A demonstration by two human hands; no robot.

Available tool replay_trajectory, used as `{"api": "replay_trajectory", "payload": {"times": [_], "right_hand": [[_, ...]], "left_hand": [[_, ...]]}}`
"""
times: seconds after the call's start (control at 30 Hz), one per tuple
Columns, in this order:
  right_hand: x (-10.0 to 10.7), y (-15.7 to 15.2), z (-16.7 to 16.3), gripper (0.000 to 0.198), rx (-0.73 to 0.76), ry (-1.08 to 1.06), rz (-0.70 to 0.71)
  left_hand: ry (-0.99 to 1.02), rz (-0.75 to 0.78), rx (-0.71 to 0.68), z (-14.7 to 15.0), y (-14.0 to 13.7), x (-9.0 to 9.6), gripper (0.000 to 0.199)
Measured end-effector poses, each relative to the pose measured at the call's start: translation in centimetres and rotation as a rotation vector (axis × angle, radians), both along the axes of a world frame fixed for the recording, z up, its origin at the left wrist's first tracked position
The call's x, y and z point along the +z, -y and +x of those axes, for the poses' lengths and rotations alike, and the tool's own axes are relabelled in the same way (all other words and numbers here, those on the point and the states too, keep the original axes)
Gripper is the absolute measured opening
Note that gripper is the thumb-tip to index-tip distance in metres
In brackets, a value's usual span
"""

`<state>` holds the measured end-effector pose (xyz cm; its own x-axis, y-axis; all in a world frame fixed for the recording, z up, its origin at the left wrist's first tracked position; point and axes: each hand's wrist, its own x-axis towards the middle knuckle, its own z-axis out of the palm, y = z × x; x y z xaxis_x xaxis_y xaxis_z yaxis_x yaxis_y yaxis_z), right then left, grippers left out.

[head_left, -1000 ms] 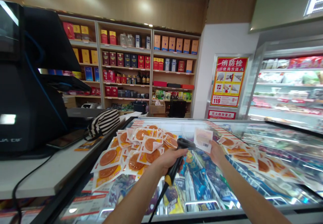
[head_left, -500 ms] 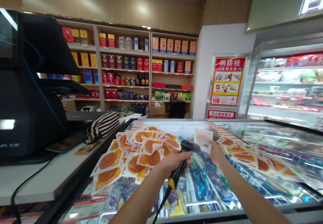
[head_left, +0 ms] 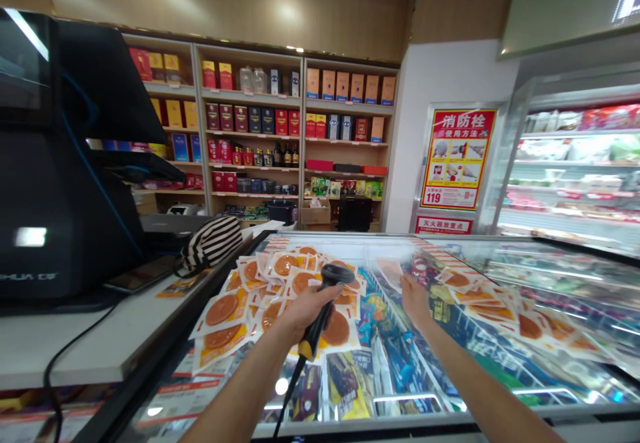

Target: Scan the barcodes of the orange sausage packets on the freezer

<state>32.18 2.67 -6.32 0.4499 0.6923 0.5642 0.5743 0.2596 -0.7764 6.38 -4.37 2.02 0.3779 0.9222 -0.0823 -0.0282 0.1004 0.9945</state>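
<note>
My left hand (head_left: pixel 309 308) is wrapped round the handle of a black barcode scanner (head_left: pixel 316 328), its head above a spread of flat food packets (head_left: pixel 223 310) with round orange-brown patties inside. My right hand (head_left: pixel 414 296) pinches one flat packet (head_left: pixel 390 272) by its edge; its pale back shows, somewhat blurred. A second row of the same packets (head_left: pixel 480 302) lies to the right of that hand. Both groups rest on the glass top of a chest freezer (head_left: pixel 395 423), and bagged goods (head_left: pixel 404 360) show through the glass.
At the left a black checkout terminal (head_left: pixel 65 183) stands on a white counter (head_left: pixel 75 356), with a striped pouch (head_left: pixel 215 242) and a phone (head_left: pixel 143 274) near it. Shelves of boxes (head_left: pixel 253 120) line the back wall. A refrigerated display (head_left: pixel 575 170) stands at the right.
The scanner in my left hand has moved left, away from my right hand. The packet in my right hand has tilted and shifted slightly left. The view has turned a little left.
</note>
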Motion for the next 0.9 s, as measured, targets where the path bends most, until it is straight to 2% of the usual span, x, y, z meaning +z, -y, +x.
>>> {"api": "replay_trajectory", "payload": {"times": [0.13,0.3,0.4,0.5,0.6,0.67,0.9], "right_hand": [[-0.4,0.2,-4.3,0.041,0.202,0.13,-0.017],[-1.0,1.0,-9.2,0.037,0.45,0.434,0.069],[-1.3,1.9,-11.0,0.034,0.475,0.604,0.034],[-1.3,2.5,-11.2,0.031,0.461,0.696,-0.008],[-0.8,2.6,-9.0,0.036,0.399,0.719,-0.039],[-0.2,2.4,-5.8,0.04,0.293,0.735,-0.082],[0.9,2.3,10.2,0.044,-0.286,0.811,-0.376]], "left_hand": [[-0.044,-0.011,0.122,-3.8,0.1,-0.1,0.035],[0.014,-0.036,0.24,-7.4,1.3,0.2,0.035],[0.008,-0.061,0.27,-8.2,1.7,0.4,0.033],[0.013,-0.063,0.242,-7.6,1.9,0.6,0.032],[0.008,-0.033,0.188,-5.9,1.9,0.8,0.032],[-0.012,-0.044,0.149,-4.6,1.7,0.8,0.033],[0.0,-0.074,-0.014,-0.6,0.8,0.3,0.034]]}}
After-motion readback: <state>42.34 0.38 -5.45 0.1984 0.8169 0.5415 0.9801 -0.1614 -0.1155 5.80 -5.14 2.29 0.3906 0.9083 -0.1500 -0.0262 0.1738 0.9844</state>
